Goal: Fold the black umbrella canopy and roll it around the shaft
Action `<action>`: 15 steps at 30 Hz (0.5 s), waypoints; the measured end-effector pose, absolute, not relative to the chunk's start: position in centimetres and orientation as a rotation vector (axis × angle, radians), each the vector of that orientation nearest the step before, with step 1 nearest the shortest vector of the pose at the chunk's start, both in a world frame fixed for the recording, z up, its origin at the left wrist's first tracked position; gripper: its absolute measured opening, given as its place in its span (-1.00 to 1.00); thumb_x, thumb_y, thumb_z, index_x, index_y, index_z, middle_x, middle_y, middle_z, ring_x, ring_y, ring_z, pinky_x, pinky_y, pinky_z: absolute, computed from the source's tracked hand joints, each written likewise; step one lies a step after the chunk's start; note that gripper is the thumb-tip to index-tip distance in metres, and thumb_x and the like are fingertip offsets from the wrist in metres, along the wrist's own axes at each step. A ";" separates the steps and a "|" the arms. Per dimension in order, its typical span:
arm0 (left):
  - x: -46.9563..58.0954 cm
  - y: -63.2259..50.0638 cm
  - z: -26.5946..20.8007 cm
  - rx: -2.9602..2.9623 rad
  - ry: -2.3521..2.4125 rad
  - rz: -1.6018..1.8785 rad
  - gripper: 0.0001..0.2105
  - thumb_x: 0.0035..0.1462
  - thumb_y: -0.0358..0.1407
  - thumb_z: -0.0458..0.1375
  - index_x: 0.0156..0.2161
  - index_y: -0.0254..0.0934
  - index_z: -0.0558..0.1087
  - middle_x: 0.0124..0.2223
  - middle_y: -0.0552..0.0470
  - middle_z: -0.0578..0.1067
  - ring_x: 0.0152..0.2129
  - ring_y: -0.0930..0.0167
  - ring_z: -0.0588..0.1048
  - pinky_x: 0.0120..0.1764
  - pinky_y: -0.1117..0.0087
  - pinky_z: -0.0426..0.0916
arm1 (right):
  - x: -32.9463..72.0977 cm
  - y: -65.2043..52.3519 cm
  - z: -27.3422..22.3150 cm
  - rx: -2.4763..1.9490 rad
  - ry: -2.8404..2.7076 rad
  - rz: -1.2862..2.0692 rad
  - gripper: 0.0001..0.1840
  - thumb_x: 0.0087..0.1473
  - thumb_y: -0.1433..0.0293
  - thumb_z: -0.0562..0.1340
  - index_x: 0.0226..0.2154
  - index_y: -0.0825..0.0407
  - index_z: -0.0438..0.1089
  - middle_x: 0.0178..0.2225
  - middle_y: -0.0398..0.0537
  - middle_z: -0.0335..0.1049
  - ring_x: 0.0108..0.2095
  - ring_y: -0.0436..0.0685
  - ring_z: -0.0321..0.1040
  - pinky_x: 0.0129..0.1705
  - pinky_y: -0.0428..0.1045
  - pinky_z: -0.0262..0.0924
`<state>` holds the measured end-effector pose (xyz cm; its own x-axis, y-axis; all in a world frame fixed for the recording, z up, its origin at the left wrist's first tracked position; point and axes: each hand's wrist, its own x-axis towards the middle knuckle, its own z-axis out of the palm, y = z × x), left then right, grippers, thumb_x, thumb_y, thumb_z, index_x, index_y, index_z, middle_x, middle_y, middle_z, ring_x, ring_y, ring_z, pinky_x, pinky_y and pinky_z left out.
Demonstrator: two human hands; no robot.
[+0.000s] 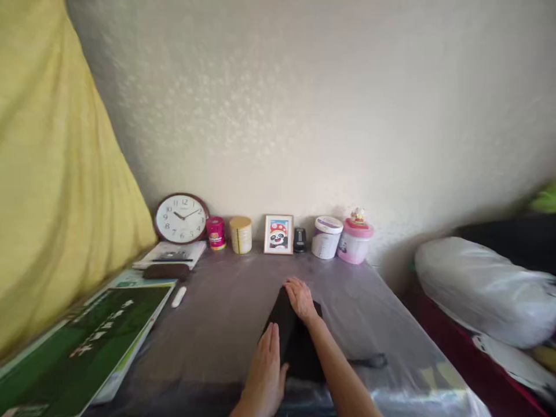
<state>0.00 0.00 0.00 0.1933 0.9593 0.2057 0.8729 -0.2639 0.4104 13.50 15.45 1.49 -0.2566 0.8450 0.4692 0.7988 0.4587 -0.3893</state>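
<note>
A flat black item (299,353), which looks like folded fabric, lies on the table (208,330) in front of me. I cannot make out its exact kind. My left hand (266,365) rests along its near left side, fingers straight and close together, thumb out over the black surface. Farther off, my right hand (299,298) presses flat on its far end with the fingers extended. Part of the item is hidden under my right forearm. A dark strap or loop (369,361) lies on the table to the right of it.
Along the wall stand a clock (182,218), a pink tin (216,233), a yellow-lidded canister (241,235), a panda picture frame (278,234), a small black object (299,240) and two tubs (326,237). Green books (99,341) and a brown case (166,271) lie left.
</note>
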 end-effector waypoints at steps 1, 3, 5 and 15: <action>0.0 0.0 -0.2 2.260 1.769 0.655 -0.38 0.00 -0.46 -0.10 0.21 -0.53 -0.07 0.24 -0.27 0.10 0.18 0.23 0.10 0.16 0.17 0.14 | 13.9 15.6 1.6 -1.420 -2.005 0.101 -0.64 0.17 0.34 -0.04 -0.16 0.00 0.42 -0.02 0.01 0.38 0.06 0.13 0.22 0.10 0.06 0.03; 0.0 0.0 -0.5 2.261 1.763 0.698 -0.37 -0.01 -0.46 -0.10 0.22 -0.47 -0.10 0.24 -0.23 0.11 0.18 0.24 0.11 0.14 0.15 0.16 | 15.0 15.7 1.8 -1.517 -1.860 0.120 -0.66 0.13 0.35 -0.01 -0.15 0.05 0.40 -0.04 0.08 0.39 0.01 0.15 0.27 0.06 0.06 0.08; -0.1 0.1 -0.7 2.264 1.740 0.735 -0.36 0.00 -0.46 -0.10 0.23 -0.44 -0.11 0.24 -0.22 0.11 0.18 0.25 0.11 0.14 0.12 0.17 | 16.6 15.1 1.8 -1.606 -1.705 0.151 -0.66 0.09 0.35 0.01 -0.18 0.09 0.40 -0.11 0.12 0.42 -0.05 0.17 0.32 0.01 0.05 0.13; -0.5 -0.2 0.6 2.256 1.672 0.734 -0.40 0.06 -0.40 -0.09 0.21 -0.53 -0.10 0.25 -0.33 0.07 0.19 0.22 0.09 0.16 0.14 0.11 | 20.9 6.5 2.1 -1.710 -1.309 0.877 -0.61 0.05 0.14 0.01 -0.25 0.07 0.35 -0.54 -0.13 0.34 -0.57 0.04 0.32 -0.60 -0.10 0.21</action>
